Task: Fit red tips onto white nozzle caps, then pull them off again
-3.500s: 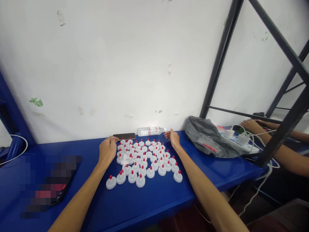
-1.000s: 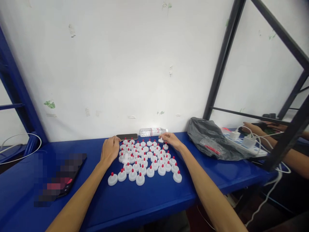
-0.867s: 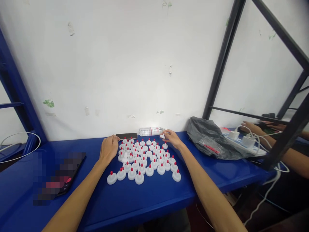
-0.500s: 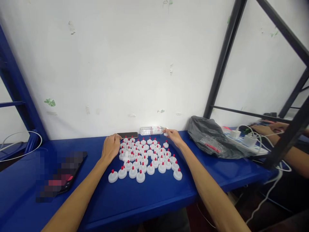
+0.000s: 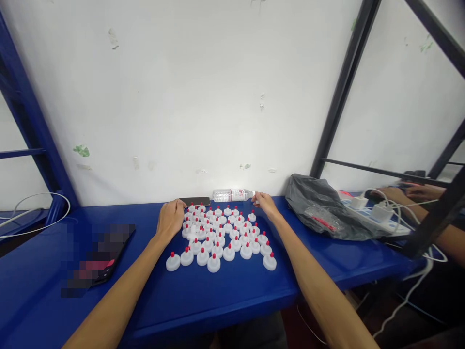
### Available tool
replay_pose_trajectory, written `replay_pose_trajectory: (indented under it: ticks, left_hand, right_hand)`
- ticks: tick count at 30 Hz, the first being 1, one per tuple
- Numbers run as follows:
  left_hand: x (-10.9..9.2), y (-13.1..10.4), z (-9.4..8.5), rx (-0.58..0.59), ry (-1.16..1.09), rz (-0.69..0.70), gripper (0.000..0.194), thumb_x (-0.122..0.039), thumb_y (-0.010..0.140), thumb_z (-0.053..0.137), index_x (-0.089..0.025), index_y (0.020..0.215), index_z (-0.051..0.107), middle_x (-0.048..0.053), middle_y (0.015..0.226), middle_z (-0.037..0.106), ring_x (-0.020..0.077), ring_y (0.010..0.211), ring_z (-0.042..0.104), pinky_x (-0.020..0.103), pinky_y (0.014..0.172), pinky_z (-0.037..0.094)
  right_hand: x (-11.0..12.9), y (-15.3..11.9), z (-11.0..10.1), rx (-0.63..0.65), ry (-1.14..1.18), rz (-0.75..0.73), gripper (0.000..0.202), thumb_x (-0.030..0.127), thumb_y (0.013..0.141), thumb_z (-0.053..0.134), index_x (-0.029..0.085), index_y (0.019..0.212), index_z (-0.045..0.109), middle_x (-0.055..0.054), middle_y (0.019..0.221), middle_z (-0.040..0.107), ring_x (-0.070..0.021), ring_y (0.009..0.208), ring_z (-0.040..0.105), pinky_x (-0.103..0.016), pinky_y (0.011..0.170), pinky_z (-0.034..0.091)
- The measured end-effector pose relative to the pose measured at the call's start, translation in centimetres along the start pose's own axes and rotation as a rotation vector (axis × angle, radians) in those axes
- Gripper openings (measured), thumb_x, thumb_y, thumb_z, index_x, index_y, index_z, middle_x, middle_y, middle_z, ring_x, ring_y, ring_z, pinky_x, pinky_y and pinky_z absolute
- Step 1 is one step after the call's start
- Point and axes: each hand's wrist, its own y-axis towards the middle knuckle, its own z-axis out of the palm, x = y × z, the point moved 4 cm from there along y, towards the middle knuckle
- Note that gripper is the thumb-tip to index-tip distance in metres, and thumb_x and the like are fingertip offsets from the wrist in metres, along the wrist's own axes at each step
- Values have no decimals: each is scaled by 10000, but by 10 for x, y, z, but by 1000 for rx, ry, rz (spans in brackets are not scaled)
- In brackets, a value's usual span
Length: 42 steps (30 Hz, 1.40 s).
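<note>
Many white round plastic caps (image 5: 213,263), each with a red tip, stand on the blue table in a loose cluster between my hands. My left hand (image 5: 170,218) rests at the cluster's left side with its fingers loosely bent, nothing visible in them. Its fingertips are close to a dark phone (image 5: 198,201) lying behind the caps. Against the wall, a clear plastic bottle (image 5: 230,195) with a red and white label lies on its side. My right hand (image 5: 266,204) is at the bottle's right end, thumb and fingers pinched on its small white cap (image 5: 254,194).
A dark grey plastic bag (image 5: 308,198) with a clear packet of red pieces (image 5: 323,220) lies at the right. Beyond it are a power strip (image 5: 390,223) with chargers and cables, a black metal frame post (image 5: 341,92) and another person's arm (image 5: 439,232). A partly pixelated device (image 5: 116,252) lies left.
The view has shifted slightly, so the whole scene sits a little farther right. My right hand has drawn a bit to the right, showing more of the bottle's neck. My left hand stays put.
</note>
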Motion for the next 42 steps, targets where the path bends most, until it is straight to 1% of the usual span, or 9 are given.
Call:
replay_pose_trajectory:
  ticks: [5,10,15,20,23,27,34,39,42]
  left_hand:
    - [-7,4,-5,-36,20,54,323,-372,986,623,-177,1243,635,89,1245,662,226,1050,670,437,900,585]
    - [-46,25,-15,-101,51,229,283,-380,985,623,-171,1172,658,74,1176,681,209,1004,673,418,882,581]
    - [-95,10,-20,-125,94,465,292,-240,1029,426,-170,851,647,53,862,682,220,901,617,389,860,504]
    - [-116,-26,-12,-96,190,679,227,-264,988,482,-157,1083,659,98,941,691,273,928,571,425,864,445]
    - [-119,-33,-6,-99,244,733,308,-299,1023,454,-145,1234,616,118,1017,691,286,963,566,435,868,432]
    - [-121,-36,1,-69,312,787,334,-359,1044,441,-151,1240,614,118,1019,680,293,970,560,434,860,425]
    - [-120,-34,6,18,383,779,295,-185,1029,388,-125,1065,675,156,986,688,308,953,572,456,842,419]
    - [-127,-33,4,58,326,652,282,-146,1018,401,-123,1021,682,144,973,719,305,1010,603,499,922,447]
    - [-128,-31,4,81,252,526,216,-253,1031,500,-134,1058,678,93,1019,713,260,1039,639,500,964,495]
  right_hand:
    - [23,-15,0,-47,-219,-149,277,412,1015,587,195,1164,672,-86,1212,674,-219,1037,661,-425,921,555]
    - [53,-33,16,-3,-361,-414,277,453,1020,550,253,986,740,-106,1005,736,-273,1037,656,-384,963,459]
    - [77,-50,36,62,-437,-615,276,359,987,622,224,1218,689,-90,1147,707,-252,1074,632,-383,1000,448]
    - [99,-70,47,137,-502,-729,471,185,972,590,189,1440,538,-126,1203,671,-254,1095,628,-414,1005,466]
    - [110,-83,50,198,-517,-780,650,142,964,580,262,1565,364,-89,1187,682,-240,1049,650,-412,967,497]
    - [121,-99,57,261,-530,-843,798,98,943,579,319,1617,212,-71,1211,688,-242,1081,656,-409,950,517]
    - [124,-106,70,228,-685,-919,748,219,985,606,246,1623,217,-93,1100,736,-243,946,700,-356,795,555]
    - [124,-101,66,162,-727,-1022,523,273,1002,624,282,1501,467,-64,1186,755,-224,1029,711,-341,870,513]
    - [127,-99,66,110,-745,-1018,435,278,1020,595,270,1449,523,-68,1220,754,-237,1078,707,-371,905,479]
